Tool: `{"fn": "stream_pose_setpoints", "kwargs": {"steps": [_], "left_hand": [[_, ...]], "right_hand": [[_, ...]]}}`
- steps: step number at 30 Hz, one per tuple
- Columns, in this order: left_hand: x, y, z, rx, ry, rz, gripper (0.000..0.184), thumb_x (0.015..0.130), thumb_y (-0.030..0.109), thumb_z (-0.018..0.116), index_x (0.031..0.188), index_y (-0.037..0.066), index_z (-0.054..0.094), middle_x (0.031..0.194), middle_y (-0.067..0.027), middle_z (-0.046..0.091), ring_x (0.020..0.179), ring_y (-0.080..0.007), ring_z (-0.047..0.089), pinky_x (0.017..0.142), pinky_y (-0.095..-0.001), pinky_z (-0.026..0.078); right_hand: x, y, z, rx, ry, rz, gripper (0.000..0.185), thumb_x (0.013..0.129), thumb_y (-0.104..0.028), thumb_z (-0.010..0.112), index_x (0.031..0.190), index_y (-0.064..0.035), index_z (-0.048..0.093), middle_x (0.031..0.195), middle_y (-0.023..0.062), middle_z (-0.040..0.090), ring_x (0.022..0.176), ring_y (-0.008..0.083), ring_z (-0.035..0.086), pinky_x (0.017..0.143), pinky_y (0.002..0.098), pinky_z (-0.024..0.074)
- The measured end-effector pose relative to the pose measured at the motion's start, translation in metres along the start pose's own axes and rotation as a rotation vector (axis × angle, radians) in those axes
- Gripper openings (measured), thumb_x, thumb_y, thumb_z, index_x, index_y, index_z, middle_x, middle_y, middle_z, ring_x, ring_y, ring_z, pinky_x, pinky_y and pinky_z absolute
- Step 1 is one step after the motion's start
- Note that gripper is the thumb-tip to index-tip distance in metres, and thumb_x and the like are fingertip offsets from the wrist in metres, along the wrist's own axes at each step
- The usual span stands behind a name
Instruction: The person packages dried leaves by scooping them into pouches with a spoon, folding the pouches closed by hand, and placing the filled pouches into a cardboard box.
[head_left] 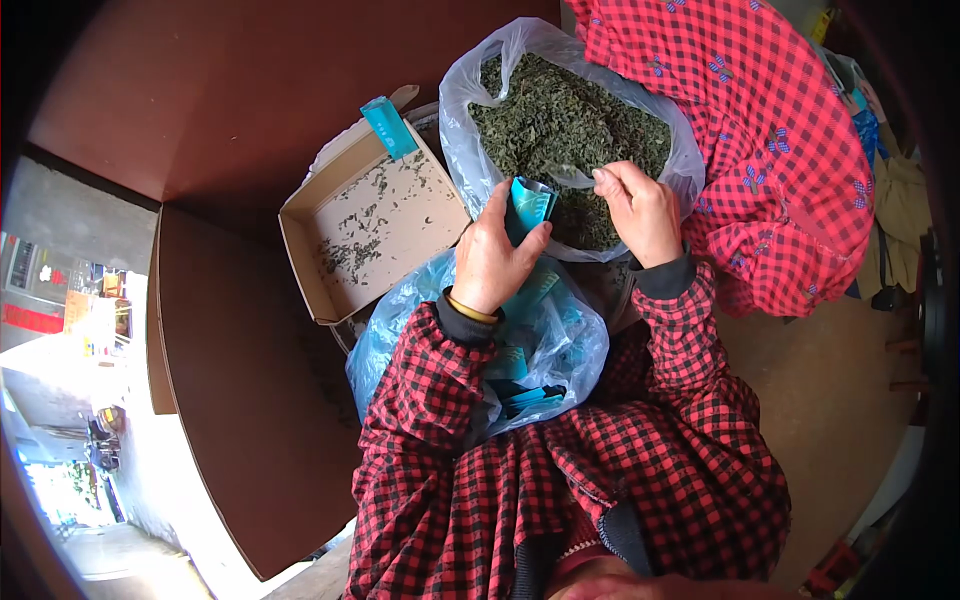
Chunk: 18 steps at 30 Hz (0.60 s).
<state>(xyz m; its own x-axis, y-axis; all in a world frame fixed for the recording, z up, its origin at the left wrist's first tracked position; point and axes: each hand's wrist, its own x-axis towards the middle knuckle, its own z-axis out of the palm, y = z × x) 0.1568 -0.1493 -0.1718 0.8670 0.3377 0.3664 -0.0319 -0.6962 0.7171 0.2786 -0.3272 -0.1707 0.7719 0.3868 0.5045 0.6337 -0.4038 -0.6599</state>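
Note:
My left hand [487, 262] is closed around a small teal packet [530, 205], held upright with its mouth spread at the top. Over the dried green leaves [570, 120], the fingers of my right hand [640, 210] are pinched together on a small clear plastic piece [572, 178]; its exact shape is hard to make out. The leaves fill a large clear plastic bag [462, 110]. Beneath my left hand, a bluish plastic bag [400, 325] on my lap holds several more teal packets [530, 398].
A shallow cardboard box [395, 235] with leaf crumbs stands at the left, another teal packet [388, 127] lying at its far corner. Large brown panels [260, 400] rise on the left. Red checked cloth [770, 150] drapes beside the leaf bag at the right.

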Motion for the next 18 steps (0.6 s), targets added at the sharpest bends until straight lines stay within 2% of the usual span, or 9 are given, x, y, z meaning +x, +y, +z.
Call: {"fn": "stream_pose_setpoints", "kwargs": {"steps": [8, 11, 15, 18], "left_hand": [[0.002, 0.003, 0.0, 0.028, -0.054, -0.089, 0.073, 0.081, 0.034, 0.076, 0.138, -0.002, 0.048, 0.087, -0.0246, 0.069, 0.081, -0.0401, 0.069, 0.074, -0.0448, 0.054], [0.002, -0.002, 0.003, 0.063, 0.045, 0.052, 0.073, 0.081, 0.033, 0.076, 0.139, -0.001, 0.048, 0.078, -0.0212, 0.067, 0.074, -0.0382, 0.068, 0.07, -0.0446, 0.053], [0.001, 0.002, -0.002, 0.031, -0.024, -0.071, 0.073, 0.081, 0.033, 0.076, 0.139, -0.001, 0.047, 0.07, -0.018, 0.064, 0.068, -0.0365, 0.067, 0.066, -0.0445, 0.052], [0.0, 0.001, -0.002, 0.019, -0.018, -0.063, 0.073, 0.081, 0.034, 0.076, 0.139, 0.0, 0.047, 0.068, -0.0173, 0.064, 0.067, -0.036, 0.067, 0.065, -0.0442, 0.052]], "right_hand": [[-0.007, -0.022, -0.019, 0.035, 0.124, -0.161, 0.013, 0.097, -0.012, 0.064, 0.102, -0.0011, 0.066, 0.086, 0.013, 0.071, 0.077, 0.0265, 0.072, 0.066, 0.0344, 0.0542], [-0.007, -0.029, -0.021, 0.032, 0.111, -0.324, 0.013, 0.095, -0.008, 0.066, 0.105, -0.0004, 0.066, 0.09, 0.014, 0.071, 0.079, 0.0268, 0.071, 0.068, 0.0348, 0.0544], [-0.008, -0.031, -0.02, 0.033, 0.103, -0.392, 0.012, 0.094, -0.006, 0.066, 0.105, 0.0002, 0.066, 0.094, 0.0143, 0.071, 0.081, 0.0282, 0.071, 0.069, 0.0358, 0.0543], [-0.011, -0.027, -0.019, 0.028, 0.105, -0.293, 0.011, 0.094, -0.008, 0.066, 0.102, -0.0004, 0.067, 0.089, 0.0139, 0.071, 0.078, 0.0289, 0.071, 0.067, 0.0361, 0.0542]]}}
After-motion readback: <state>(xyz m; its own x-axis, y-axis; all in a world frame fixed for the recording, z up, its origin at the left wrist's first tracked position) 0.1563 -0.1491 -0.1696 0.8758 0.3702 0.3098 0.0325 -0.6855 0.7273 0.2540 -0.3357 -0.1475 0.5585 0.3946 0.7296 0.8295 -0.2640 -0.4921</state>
